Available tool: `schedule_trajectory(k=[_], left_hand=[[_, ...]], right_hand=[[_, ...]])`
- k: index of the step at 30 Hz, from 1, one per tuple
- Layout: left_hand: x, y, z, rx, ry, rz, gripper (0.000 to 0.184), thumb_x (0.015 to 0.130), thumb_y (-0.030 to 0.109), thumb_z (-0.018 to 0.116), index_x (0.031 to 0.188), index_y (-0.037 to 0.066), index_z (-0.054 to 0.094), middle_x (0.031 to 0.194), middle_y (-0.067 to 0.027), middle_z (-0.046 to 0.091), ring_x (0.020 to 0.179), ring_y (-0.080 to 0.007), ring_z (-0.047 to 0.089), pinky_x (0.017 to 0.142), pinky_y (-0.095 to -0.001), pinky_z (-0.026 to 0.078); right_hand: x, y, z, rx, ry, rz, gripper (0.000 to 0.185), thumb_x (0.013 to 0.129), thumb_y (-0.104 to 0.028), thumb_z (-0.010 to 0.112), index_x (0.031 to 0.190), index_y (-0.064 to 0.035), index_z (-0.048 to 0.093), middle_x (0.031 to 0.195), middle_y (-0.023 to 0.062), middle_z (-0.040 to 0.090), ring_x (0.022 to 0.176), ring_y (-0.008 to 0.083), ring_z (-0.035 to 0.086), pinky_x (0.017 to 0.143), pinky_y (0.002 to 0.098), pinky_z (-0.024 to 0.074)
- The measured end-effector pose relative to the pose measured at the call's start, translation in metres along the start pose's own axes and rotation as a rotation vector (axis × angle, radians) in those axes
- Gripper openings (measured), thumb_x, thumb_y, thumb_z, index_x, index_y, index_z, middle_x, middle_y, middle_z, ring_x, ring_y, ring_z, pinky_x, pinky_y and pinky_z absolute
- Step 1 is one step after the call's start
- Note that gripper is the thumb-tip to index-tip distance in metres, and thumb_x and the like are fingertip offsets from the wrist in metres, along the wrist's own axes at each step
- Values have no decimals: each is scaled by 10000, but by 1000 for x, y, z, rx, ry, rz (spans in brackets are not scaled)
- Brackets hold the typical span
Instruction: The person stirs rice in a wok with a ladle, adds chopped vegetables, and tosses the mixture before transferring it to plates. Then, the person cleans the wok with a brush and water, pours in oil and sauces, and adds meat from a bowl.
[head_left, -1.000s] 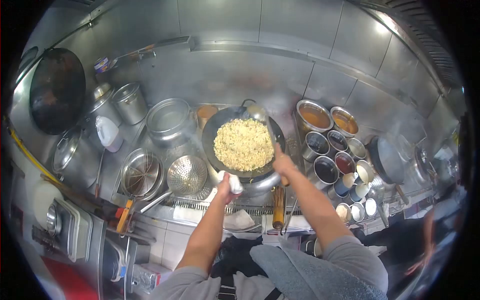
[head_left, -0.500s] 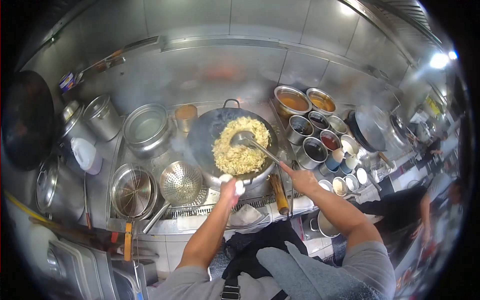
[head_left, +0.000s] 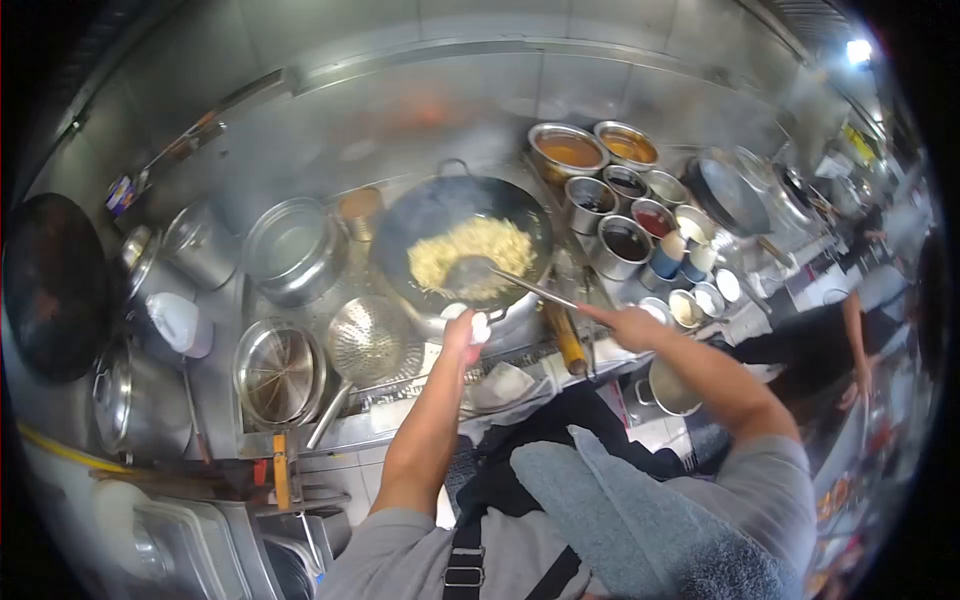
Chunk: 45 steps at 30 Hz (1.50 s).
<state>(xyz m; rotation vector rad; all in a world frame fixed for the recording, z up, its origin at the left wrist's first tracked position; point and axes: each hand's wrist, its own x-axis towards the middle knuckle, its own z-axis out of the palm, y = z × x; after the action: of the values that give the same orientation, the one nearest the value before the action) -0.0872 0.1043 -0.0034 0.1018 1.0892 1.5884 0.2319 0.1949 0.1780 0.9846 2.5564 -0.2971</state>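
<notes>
Fried rice (head_left: 475, 247) with yellow bits lies in a large dark wok (head_left: 400, 225) on the range. My left hand (head_left: 459, 340) is closed at the wok's near rim, gripping a folded white cloth (head_left: 482, 327) against the near handle, which is mostly hidden. My right hand (head_left: 637, 328) is wrapped round the handle of a wok ladle (head_left: 540, 291). The bowl of the ladle rests in the near part of the rice. A bamboo wok brush (head_left: 567, 345) lies just right of the wok, below my right forearm's reach.
Left of the wok stand a perforated strainer (head_left: 368, 335), a pot of clear liquid (head_left: 292, 250) and a wire skimmer over a bowl (head_left: 280, 375). Sauce tins (head_left: 622, 243) and two bowls of amber liquid (head_left: 567, 148) stand right. Another person's arm (head_left: 857, 345) shows at far right.
The rice has shifted and spread into a wider, flatter heap. The ladle has moved from the middle of the heap to its near side. The camera view has tilted slightly.
</notes>
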Motion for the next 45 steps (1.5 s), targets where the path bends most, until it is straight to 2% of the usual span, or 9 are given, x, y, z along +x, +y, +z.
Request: schedule_trajectory(k=[6,9,16,23,31,32,35,39,45], left_hand=[[-98,-60,-16,-97,107,180,233,888,75,505,1099,43,599,972,-109,669,783,-232,662,661,-379,558],[-71,5,4,-188,64,16,141,965,235,492,889,141,565,721,-25,614,638,-209,618,518,-383,506],[-97,13,72,-236,147,55,112,992,195,461,998,122,545,778,-39,606,605,-197,604,467,-368,496],[-23,-71,22,-109,158,131,96,953,185,489,1014,124,531,806,-58,594,601,-184,582,466,-346,474],[-41,-12,90,-270,227,114,98,939,196,509,958,107,544,720,-11,602,562,-164,578,459,-310,481],[-42,-6,99,-317,312,97,119,950,228,503,959,118,546,717,-6,602,564,-162,579,462,-300,478],[-55,1,121,-301,356,95,119,950,254,507,909,145,534,651,8,557,493,-154,507,420,-314,363],[-75,24,138,-276,376,155,115,934,269,530,925,156,548,704,14,568,562,-137,533,453,-307,378],[-84,-16,107,31,254,546,237,782,18,547,1014,56,517,832,-68,584,685,-171,595,564,-306,493]], right_hand=[[8,-40,35,42,232,60,913,840,-33,516,1510,-451,58,920,230,667,815,370,680,697,484,537],[-36,-29,31,142,104,30,938,806,-27,561,1517,-420,91,927,234,663,808,393,666,717,486,524],[-98,54,-37,292,59,-338,906,823,-31,594,1523,-384,140,1259,202,598,1001,378,644,896,427,499],[29,43,-10,-89,102,-25,952,787,17,516,1498,-478,121,903,231,664,825,353,680,709,444,553],[42,72,28,722,360,-424,831,857,9,500,1545,-267,123,1436,228,432,1189,380,552,992,417,442],[15,48,-35,1008,-59,-64,798,890,-28,521,1548,-227,115,1495,222,359,1333,347,432,1097,365,334],[36,63,-39,867,225,-229,767,914,-42,516,1547,-191,108,1500,219,351,1345,357,417,1099,359,333],[-1,43,-99,952,136,-13,777,926,-54,513,1546,-194,66,1356,303,483,1180,420,554,1011,421,419],[41,11,-53,484,538,-36,845,916,-100,548,1540,-201,-13,1047,312,635,780,429,651,727,498,519]])
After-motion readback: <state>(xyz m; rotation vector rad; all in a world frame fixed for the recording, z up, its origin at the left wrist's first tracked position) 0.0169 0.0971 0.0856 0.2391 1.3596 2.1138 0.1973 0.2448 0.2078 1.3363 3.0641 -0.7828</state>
